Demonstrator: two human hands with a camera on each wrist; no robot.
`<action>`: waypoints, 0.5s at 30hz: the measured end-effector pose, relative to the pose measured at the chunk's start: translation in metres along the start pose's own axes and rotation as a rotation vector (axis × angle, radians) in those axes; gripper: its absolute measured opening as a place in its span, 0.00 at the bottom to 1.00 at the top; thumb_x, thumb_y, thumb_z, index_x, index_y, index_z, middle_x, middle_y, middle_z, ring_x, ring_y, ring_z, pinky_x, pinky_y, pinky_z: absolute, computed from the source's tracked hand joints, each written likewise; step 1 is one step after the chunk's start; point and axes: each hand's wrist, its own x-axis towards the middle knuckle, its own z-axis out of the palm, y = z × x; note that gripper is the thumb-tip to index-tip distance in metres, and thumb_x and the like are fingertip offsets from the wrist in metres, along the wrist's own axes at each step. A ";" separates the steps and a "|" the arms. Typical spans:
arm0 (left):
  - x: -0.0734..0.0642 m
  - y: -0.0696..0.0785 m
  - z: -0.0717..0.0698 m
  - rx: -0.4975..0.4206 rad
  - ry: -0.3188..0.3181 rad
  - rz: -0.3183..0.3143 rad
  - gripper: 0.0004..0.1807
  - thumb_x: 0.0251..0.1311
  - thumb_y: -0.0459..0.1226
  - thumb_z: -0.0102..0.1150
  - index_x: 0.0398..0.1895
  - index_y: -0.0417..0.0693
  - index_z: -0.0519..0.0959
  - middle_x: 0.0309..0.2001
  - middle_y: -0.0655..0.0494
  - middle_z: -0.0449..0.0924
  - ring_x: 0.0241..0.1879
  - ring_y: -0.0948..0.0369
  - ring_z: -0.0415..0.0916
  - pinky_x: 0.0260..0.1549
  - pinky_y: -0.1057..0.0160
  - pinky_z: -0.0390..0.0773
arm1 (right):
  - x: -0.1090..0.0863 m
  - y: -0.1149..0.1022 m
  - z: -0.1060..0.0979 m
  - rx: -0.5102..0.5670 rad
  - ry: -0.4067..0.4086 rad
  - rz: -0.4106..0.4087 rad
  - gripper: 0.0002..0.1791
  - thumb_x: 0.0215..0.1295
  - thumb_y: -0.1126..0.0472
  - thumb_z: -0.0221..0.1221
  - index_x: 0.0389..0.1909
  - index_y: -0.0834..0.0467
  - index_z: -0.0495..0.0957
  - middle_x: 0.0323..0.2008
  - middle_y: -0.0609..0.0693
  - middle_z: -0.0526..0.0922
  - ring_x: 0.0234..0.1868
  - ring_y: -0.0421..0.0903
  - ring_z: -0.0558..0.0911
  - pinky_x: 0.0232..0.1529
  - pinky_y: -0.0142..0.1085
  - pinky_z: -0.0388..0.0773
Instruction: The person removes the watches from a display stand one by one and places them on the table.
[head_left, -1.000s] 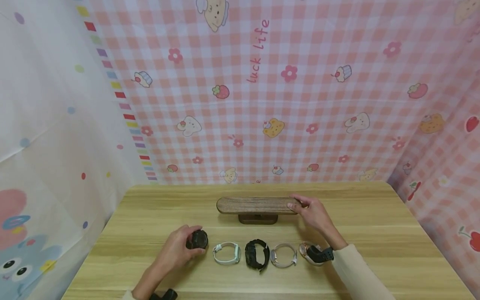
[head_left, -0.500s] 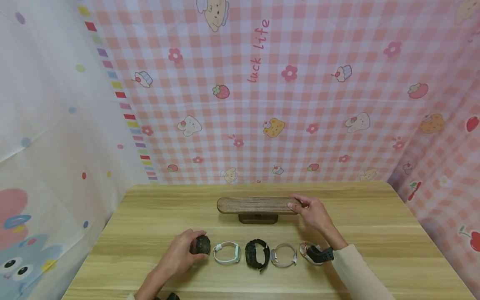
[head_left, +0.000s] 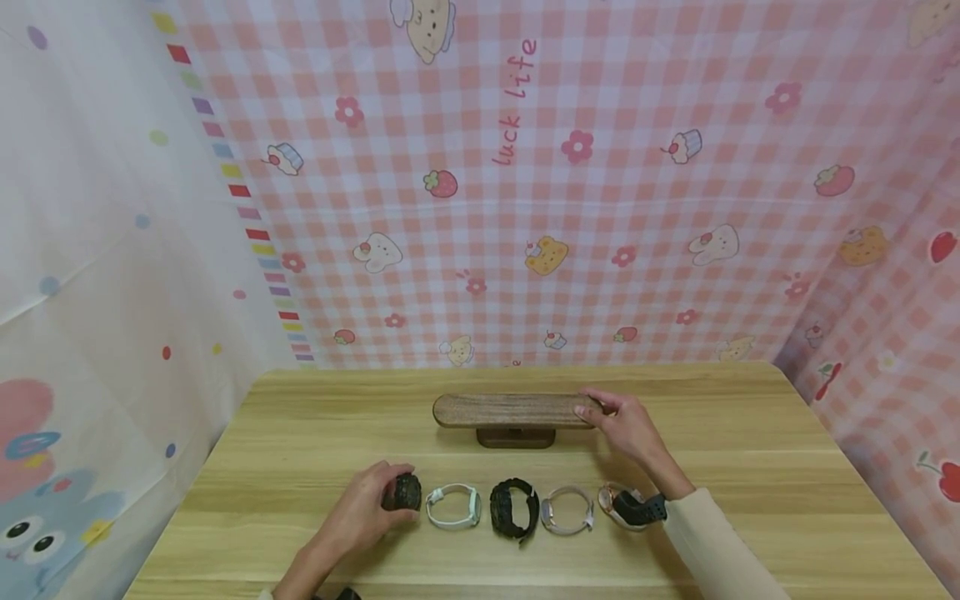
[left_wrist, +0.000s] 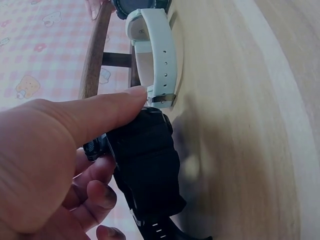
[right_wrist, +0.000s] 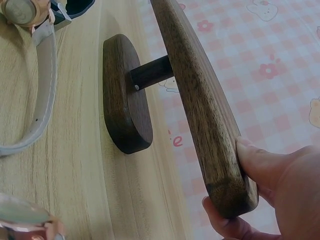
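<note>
My left hand (head_left: 360, 508) grips a black watch (head_left: 406, 492) at the left end of a row of watches. In the left wrist view the thumb presses on the black watch's (left_wrist: 145, 165) top edge and the fingers curl behind it; its strap end hangs close over the wood. Just beyond is a mint-white watch (left_wrist: 164, 50), its strap buckled in a loop. At the back, my right hand (head_left: 633, 429) pinches the right end of a dark wooden display stand's bar (head_left: 510, 410). The right wrist view shows thumb and fingers on opposite sides of that bar (right_wrist: 205, 115).
Right of the mint-white watch stand a black watch (head_left: 502, 510), a pale-strapped watch (head_left: 550, 512) and a rose-gold watch (head_left: 606, 498), partly covered by the wrist camera (head_left: 633, 508). The stand's base (head_left: 516, 438) rests on the wooden table (head_left: 300, 433) before a checked cloth (head_left: 630, 217).
The left hand has shifted slightly right and nearer with its black watch, whose face has turned further away from the head camera. The right hand keeps its hold on the stand.
</note>
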 end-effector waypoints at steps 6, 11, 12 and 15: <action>-0.001 0.000 0.002 -0.002 -0.007 -0.008 0.33 0.42 0.38 0.79 0.55 0.38 0.80 0.28 0.62 0.69 0.28 0.66 0.65 0.28 0.70 0.68 | 0.000 0.000 0.000 0.000 0.002 -0.004 0.25 0.67 0.51 0.63 0.61 0.58 0.78 0.34 0.52 0.85 0.30 0.44 0.76 0.29 0.37 0.70; -0.001 -0.001 0.003 -0.008 -0.006 -0.008 0.33 0.42 0.39 0.80 0.55 0.38 0.80 0.28 0.62 0.69 0.27 0.67 0.64 0.27 0.70 0.67 | 0.000 -0.001 0.000 0.013 -0.003 0.009 0.25 0.68 0.51 0.63 0.62 0.58 0.78 0.34 0.52 0.86 0.32 0.49 0.78 0.27 0.37 0.69; -0.001 -0.001 0.003 -0.007 -0.006 -0.009 0.33 0.42 0.39 0.80 0.55 0.38 0.80 0.28 0.62 0.69 0.27 0.67 0.64 0.27 0.70 0.67 | -0.001 -0.002 0.000 0.016 -0.002 0.013 0.25 0.68 0.50 0.63 0.62 0.58 0.78 0.34 0.52 0.86 0.33 0.51 0.79 0.27 0.37 0.69; -0.001 0.000 0.003 -0.005 -0.007 -0.017 0.33 0.42 0.39 0.80 0.55 0.39 0.80 0.28 0.63 0.69 0.28 0.67 0.64 0.27 0.70 0.67 | 0.000 -0.002 0.000 0.022 0.001 0.018 0.25 0.67 0.51 0.63 0.62 0.57 0.78 0.36 0.53 0.87 0.35 0.52 0.80 0.28 0.37 0.70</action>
